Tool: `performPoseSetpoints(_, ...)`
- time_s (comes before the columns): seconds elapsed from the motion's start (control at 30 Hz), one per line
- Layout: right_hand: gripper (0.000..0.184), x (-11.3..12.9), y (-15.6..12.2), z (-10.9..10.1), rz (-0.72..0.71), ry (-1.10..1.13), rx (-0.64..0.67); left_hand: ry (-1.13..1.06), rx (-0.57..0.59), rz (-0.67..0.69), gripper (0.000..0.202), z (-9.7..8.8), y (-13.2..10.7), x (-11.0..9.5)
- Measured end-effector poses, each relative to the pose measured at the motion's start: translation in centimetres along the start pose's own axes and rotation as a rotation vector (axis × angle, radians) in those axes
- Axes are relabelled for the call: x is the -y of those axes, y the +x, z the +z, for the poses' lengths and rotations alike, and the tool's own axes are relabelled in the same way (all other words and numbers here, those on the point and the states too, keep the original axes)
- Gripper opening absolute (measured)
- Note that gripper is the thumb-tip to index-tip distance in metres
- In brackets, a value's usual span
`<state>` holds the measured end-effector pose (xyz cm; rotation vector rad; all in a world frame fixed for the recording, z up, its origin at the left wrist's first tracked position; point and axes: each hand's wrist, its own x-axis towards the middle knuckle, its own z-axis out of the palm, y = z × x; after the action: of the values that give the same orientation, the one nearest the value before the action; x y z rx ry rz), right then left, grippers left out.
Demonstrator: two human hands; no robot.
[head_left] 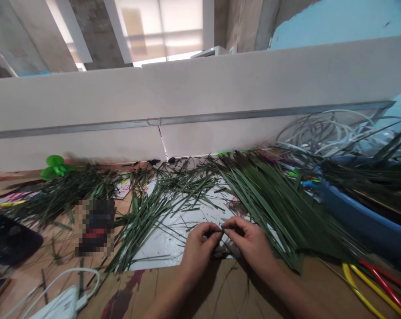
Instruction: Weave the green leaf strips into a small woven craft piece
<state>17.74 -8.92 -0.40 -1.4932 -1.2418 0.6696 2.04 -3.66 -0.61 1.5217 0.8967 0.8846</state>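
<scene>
My left hand (200, 248) and my right hand (250, 241) meet low in the middle of the view, thumbs and forefingers closed in a pinch. Between the fingertips is a small dark green leaf strip (222, 230); most of it is hidden by the fingers. Just right of my right hand lies a thick sheaf of long green leaves (270, 199). To the left, a loose bundle of narrow cut strips (143, 221) rests on a white sheet (167, 239), with short scraps scattered around it.
At the right stands a blue basin (353, 212) holding leaves, with coiled white tubing (333, 133) behind. Yellow-handled and red-handled tools (363, 288) lie front right. A white device with a cable (59, 303) and a green propeller-shaped object (56, 167) are left. A white partition (220, 93) borders the back.
</scene>
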Motion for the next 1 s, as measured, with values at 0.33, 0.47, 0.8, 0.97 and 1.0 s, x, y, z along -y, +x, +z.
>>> performPoseSetpoints(0.33,0.013,-0.32,0.14,0.18,0.016,0.05,-0.042,-0.352,0.088,-0.223,0.035,0.02,0.55,0.53)
performPoseSetpoints(0.47,0.013,0.06,-0.04,0.17,0.018,0.043,-0.038,-0.371,0.069,-0.235,0.035,0.12,0.49,0.8)
performPoseSetpoints(0.8,0.012,0.18,-0.09,0.09,-0.094,-0.031,-0.049,-0.388,0.04,-0.219,0.033,0.15,0.41,0.66)
performPoseSetpoints(0.97,0.016,0.04,0.18,0.0,-0.028,0.02,-0.026,-0.312,0.054,-0.174,0.029,-0.05,0.61,0.59)
performPoseSetpoints(1.0,0.017,0.04,0.25,-0.03,-0.008,0.033,-0.023,-0.301,0.055,-0.168,0.029,-0.05,0.62,0.58)
